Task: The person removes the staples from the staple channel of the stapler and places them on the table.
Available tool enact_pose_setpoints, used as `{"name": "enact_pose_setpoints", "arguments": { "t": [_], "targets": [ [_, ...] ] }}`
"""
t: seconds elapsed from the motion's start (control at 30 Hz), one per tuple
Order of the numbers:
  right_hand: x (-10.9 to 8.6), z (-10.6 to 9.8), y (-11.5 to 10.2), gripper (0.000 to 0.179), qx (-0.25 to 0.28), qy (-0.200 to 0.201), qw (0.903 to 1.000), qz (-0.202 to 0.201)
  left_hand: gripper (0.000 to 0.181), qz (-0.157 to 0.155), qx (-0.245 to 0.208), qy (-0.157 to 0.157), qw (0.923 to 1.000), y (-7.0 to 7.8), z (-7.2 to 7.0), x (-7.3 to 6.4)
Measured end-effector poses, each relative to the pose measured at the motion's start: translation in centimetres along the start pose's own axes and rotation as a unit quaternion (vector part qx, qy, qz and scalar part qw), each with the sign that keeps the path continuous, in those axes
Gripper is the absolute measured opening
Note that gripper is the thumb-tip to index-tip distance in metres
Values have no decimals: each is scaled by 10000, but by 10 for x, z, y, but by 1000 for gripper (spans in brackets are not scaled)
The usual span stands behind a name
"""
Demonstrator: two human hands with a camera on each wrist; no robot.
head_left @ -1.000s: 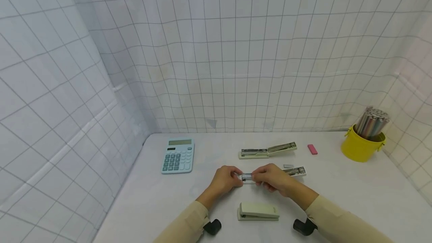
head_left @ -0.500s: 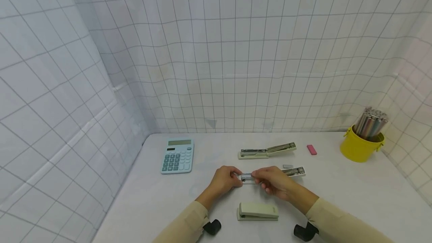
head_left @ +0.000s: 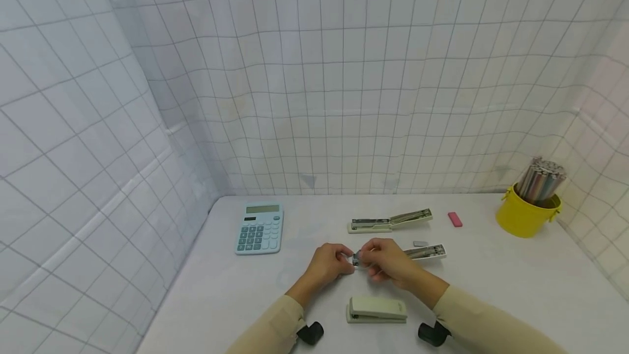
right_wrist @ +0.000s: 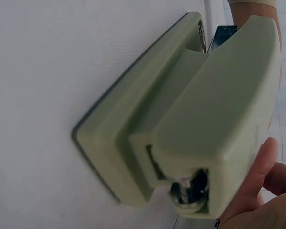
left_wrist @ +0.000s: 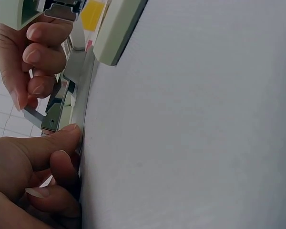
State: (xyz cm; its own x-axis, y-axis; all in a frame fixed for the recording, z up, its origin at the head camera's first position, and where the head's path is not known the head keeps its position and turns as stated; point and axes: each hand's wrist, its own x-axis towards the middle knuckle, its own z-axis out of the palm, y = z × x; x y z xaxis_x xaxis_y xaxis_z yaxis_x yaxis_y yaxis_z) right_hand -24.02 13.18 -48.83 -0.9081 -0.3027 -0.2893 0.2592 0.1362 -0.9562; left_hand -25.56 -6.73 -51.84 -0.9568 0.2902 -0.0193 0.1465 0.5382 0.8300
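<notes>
An opened stapler (head_left: 426, 252) lies across the middle of the table, its cover swung back to the right. My left hand (head_left: 328, 264) grips the front end of its base between thumb and fingers. Close beside it, my right hand (head_left: 388, 261) pinches a thin grey strip, like a row of staples (left_wrist: 33, 115). In the left wrist view this strip slants to the front end of the metal magazine (left_wrist: 51, 120). My right-hand fingers hide much of the stapler's middle from the head camera.
A closed pale-green stapler (head_left: 377, 310) stands nearer me, and another opened stapler (head_left: 371, 226) lies behind. A small grey strip (head_left: 420, 243), a pink eraser-like block (head_left: 455, 219), a blue calculator (head_left: 260, 228) and a yellow bucket (head_left: 521, 216) of pencils surround the work.
My right hand has shifted left along the opened stapler, closer to my left hand, uncovering more of the stapler's right part. The left hand keeps its grip in the same place.
</notes>
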Motion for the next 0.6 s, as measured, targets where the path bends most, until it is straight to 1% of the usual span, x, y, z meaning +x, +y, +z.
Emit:
{"name": "enact_pose_setpoints", "arguments": {
  "t": [0.07, 0.13, 0.23, 0.33, 0.47, 0.6],
  "targets": [
    [2, 3, -1, 18, 9, 107, 9999, -22, 27, 4, -31, -5, 10000, 0, 1, 0],
    [3, 6, -2, 18, 35, 211, 9998, -52, 27, 8, -21, 3, 10000, 0, 1, 0],
    [4, 8, -3, 29, 63, 246, 9996, -131, 26, 47, 79, 36, 10000, -1, 2, 1],
    [5, 8, -2, 37, -32, 120, 9997, -194, 25, 43, 173, 62, 9998, -2, 3, 1],
    [7, 7, -1, 31, -254, -22, 9993, -267, 25, 0, 161, 68, 9998, -2, 3, 1],
    [10, 7, 1, 27, -457, 17, 9983, -358, 25, -24, 180, 61, 9998, -2, 2, 1]
  ]
}}
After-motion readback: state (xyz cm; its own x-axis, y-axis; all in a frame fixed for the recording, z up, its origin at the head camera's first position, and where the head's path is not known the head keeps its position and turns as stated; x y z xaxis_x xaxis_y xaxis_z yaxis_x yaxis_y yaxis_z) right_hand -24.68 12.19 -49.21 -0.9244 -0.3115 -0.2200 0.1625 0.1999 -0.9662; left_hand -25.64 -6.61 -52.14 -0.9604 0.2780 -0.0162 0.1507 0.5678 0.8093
